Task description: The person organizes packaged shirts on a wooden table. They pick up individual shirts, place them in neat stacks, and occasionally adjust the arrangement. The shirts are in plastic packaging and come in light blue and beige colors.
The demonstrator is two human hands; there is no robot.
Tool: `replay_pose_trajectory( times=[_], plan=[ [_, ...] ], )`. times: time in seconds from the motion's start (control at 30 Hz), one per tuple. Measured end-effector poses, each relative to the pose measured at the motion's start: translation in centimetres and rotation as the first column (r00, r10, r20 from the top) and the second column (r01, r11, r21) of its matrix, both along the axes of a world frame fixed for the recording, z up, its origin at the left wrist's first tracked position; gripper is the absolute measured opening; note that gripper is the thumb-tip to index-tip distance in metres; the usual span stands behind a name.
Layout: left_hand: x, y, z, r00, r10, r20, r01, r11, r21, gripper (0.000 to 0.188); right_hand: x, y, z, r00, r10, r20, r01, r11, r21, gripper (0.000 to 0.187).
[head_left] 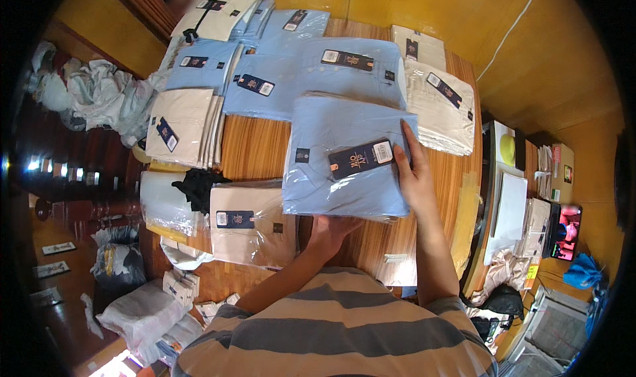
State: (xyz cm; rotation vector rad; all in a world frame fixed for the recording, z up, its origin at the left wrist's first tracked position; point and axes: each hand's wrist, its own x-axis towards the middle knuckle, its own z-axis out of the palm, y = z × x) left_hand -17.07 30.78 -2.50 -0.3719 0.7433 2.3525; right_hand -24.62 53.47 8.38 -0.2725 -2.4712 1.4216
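A folded light blue shirt in a clear plastic bag [318, 125], with a dark hang tag on its front, is held up over the table in front of me. My left hand [331, 234] supports it from below at the near edge, its fingers partly hidden under the bag. My right hand [414, 175] grips the bag's right edge, thumb on top near the tag. Just left of my left hand lies a bagged beige shirt [255, 244]. Behind the held bag sits a stack of bagged blue shirts [371, 82].
Bagged cream shirts [182, 108] are stacked at the table's left, others [440, 128] at its right. Clear plastic bags [165, 201] and a black cloth [199, 188] lie at the left edge. A side bench with papers [510, 208] and a lit screen [568, 234] stands right.
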Motion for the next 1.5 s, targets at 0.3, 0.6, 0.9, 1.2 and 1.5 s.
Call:
replay_pose_trajectory(
  times=[0.3,0.6,0.9,1.2,1.5],
  plan=[
    [-0.9,0.5,-0.7,0.997,0.074,-0.032,-0.071,0.993,0.096,0.116,-1.4,0.1,0.5,0.999,0.036,0.002,-0.036,0.998,0.051,0.054],
    [-1.5,1.0,-1.3,0.983,0.131,-0.126,-0.119,0.988,0.098,0.115,-2.5,-0.3,1.1,0.999,0.039,0.003,-0.039,0.999,0.031,0.054],
    [-2.5,2.0,-1.0,0.98,0.121,-0.157,-0.126,0.992,-0.019,0.127,-3.7,0.0,0.9,0.999,0.046,-0.027,-0.045,0.998,0.032,0.053],
    [-4.5,3.1,0.2,0.973,0.136,-0.187,-0.148,0.987,-0.053,0.122,-5.4,0.9,0.6,0.998,0.055,0.003,-0.055,0.998,0.036,0.054],
    [-6.4,4.1,-0.6,0.968,0.201,-0.149,-0.202,0.979,0.008,0.123,-6.8,0.5,1.6,0.999,-0.016,0.036,0.008,0.975,0.221,0.052]
  ],
)
